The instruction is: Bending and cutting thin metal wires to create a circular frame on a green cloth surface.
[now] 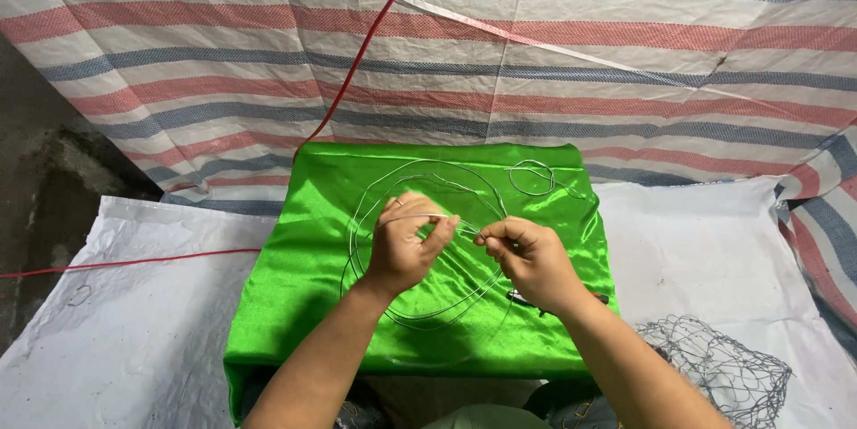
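Between the two hands, over the middle of the green satin cloth (pixel 321 304), a short stretch of thin silver wire (pixel 469 229) runs taut. The left hand (pixel 403 246) has its grip pressed together on the wire, thumb against curled fingers, with a ring showing on one finger. The right hand (pixel 531 255) pinches the same wire at its fingertips (pixel 486 237), just beside the left hand's fingers, so the two grips nearly meet.

From there the wire spreads out into large loose loops (pixel 428 317) that lie on the cloth around and below both hands. A smaller coil of wire (pixel 533 177) rests near the cloth's far right corner, apart from the hands. Just under the right wrist a small dark tool (pixel 522 297) lies on the cloth; its kind cannot be told.

The cloth covers a low desk, and beneath it lies a white woven sheet (pixel 134 340). A crumpled piece of wire mesh (pixel 723 371) sits on that sheet at the right, near the right forearm. A red cord (pixel 357 58) crosses the striped tarpaulin (pixel 625 63) behind.
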